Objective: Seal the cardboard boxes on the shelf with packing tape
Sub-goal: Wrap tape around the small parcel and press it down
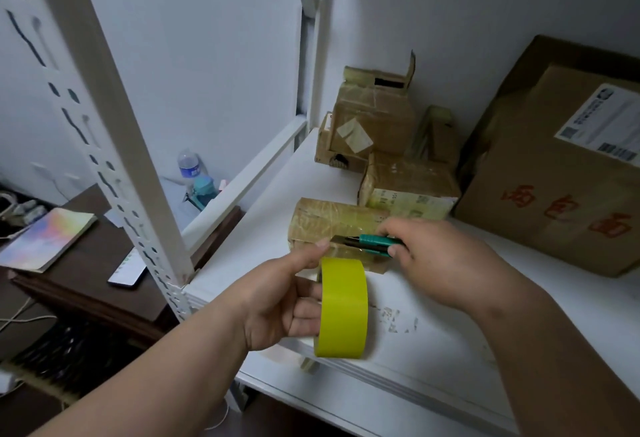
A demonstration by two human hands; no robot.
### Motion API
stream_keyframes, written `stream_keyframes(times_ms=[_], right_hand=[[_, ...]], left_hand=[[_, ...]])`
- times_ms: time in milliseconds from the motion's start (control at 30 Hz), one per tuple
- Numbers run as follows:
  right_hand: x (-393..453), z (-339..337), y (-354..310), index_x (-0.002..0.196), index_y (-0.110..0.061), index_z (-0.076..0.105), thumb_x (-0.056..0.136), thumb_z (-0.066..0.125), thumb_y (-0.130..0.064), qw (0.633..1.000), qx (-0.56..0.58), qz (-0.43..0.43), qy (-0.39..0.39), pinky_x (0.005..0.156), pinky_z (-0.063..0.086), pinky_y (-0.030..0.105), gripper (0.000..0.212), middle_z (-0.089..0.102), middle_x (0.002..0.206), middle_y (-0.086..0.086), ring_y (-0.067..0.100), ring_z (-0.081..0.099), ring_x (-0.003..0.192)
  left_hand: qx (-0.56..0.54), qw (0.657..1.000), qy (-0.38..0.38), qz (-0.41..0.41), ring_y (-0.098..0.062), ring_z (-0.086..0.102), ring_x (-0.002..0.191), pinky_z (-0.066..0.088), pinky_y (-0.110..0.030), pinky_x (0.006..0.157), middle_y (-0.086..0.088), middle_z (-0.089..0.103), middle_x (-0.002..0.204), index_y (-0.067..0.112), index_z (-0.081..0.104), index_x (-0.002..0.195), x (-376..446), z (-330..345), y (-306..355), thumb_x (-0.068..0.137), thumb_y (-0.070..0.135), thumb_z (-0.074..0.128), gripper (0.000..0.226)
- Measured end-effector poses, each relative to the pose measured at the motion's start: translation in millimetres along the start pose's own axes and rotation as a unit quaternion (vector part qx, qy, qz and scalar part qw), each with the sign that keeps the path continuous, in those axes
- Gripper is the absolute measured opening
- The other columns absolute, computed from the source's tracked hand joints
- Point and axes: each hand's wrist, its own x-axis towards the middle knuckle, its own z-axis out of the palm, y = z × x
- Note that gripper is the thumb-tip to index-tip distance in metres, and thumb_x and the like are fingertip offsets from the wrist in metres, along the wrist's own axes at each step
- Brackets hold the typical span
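My left hand [277,298] grips a yellow-green roll of packing tape [343,308] above the front of the white shelf [433,343]. My right hand [446,260] holds a teal utility knife [367,242], its blade pointing left over the near small cardboard box [325,221]. That box lies flat and is covered in clear tape. Behind it sits another taped small box [408,187]. Further back stand several worn small boxes [374,117], one with a raised flap.
A large cardboard box [554,176] with red characters and a shipping label fills the shelf's right side. A perforated white upright [114,138] stands at left. Beyond it, a dark desk [93,284] carries a notebook, a phone and bottles.
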Motion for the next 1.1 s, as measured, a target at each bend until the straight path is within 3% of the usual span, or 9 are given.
stream_keyframes(times_ms=[100,267,433,667,767,867,1000,1100], right_hand=[[6.0,-1.5,0.0,0.113,-0.042,0.049,0.101,0.043,-0.029,0.999,-0.030,-0.023,-0.014,0.078,0.052,0.042,0.018,0.057,0.101,-0.012,0.013,0.054,0.091],[17.1,-6.3,-0.3,0.113,-0.036,0.053,0.100,0.044,-0.028,0.995,-0.078,-0.048,-0.025,0.078,0.052,0.041,0.019,0.059,0.101,-0.010,0.015,0.056,0.090],[22.2,-7.1,-0.4,0.114,-0.037,0.054,0.099,0.044,-0.026,0.992,-0.099,-0.073,-0.026,0.075,0.053,0.040,0.022,0.059,0.097,-0.009,0.016,0.057,0.088],[27.3,-6.1,-3.4,0.116,-0.036,0.056,0.097,0.046,-0.021,0.990,-0.106,-0.088,-0.042,0.074,0.053,0.038,0.025,0.060,0.098,-0.007,0.018,0.058,0.088],[30.0,-0.2,-8.8,0.116,-0.035,0.057,0.095,0.050,-0.017,0.985,-0.137,-0.101,-0.038,0.066,0.047,0.033,0.029,0.061,0.098,-0.005,0.021,0.059,0.088],[30.9,5.4,-11.2,0.113,-0.034,0.058,0.094,0.050,-0.014,0.983,-0.144,-0.106,-0.035,0.057,0.036,0.030,0.028,0.061,0.094,-0.004,0.021,0.058,0.085],[27.9,3.9,-8.7,0.112,-0.033,0.055,0.095,0.049,-0.015,0.986,-0.124,-0.103,-0.033,0.054,0.032,0.030,0.026,0.059,0.094,-0.005,0.020,0.057,0.085],[25.7,-1.2,-6.2,0.108,-0.034,0.058,0.095,0.049,-0.015,0.984,-0.149,-0.090,-0.037,0.055,0.030,0.030,0.025,0.055,0.087,-0.007,0.017,0.054,0.079]], left_hand=[[-0.014,1.000,-0.021,-0.006,-0.028,0.072,0.067,0.060,-0.042,0.067,-0.020,0.070,0.100,0.006,0.077,0.096,2.3,-1.8,0.7,0.063,0.036,0.076,0.045],[-0.044,0.999,-0.018,0.008,-0.028,0.073,0.064,0.058,-0.043,0.073,-0.019,0.073,0.089,0.002,0.079,0.081,5.5,1.7,0.7,0.066,0.022,0.070,0.027],[-0.062,0.998,0.009,0.021,-0.025,0.070,0.056,0.060,-0.037,0.057,-0.017,0.071,0.083,-0.002,0.075,0.090,5.9,8.8,0.5,0.067,0.018,0.066,0.031],[-0.063,0.997,0.030,0.045,-0.022,0.067,0.051,0.059,-0.032,0.053,-0.013,0.070,0.075,0.000,0.066,0.096,1.7,15.7,0.3,0.066,0.017,0.064,0.035],[-0.054,0.996,0.035,0.053,-0.020,0.066,0.050,0.059,-0.029,0.050,-0.011,0.069,0.071,0.002,0.064,0.098,1.9,17.6,0.0,0.069,0.016,0.064,0.033],[-0.055,0.996,0.041,0.060,-0.020,0.066,0.052,0.058,-0.028,0.050,-0.011,0.069,0.071,0.003,0.064,0.100,3.6,16.8,-0.1,0.085,0.012,0.058,0.019],[-0.056,0.996,0.031,0.063,-0.019,0.065,0.051,0.057,-0.027,0.050,-0.009,0.068,0.070,0.004,0.063,0.100,2.7,16.2,0.1,0.069,0.016,0.062,0.033],[-0.084,0.994,0.031,0.064,-0.019,0.061,0.045,0.052,-0.024,0.039,-0.009,0.065,0.065,0.000,0.063,0.101,0.8,13.3,1.5,0.067,0.011,0.058,0.036]])
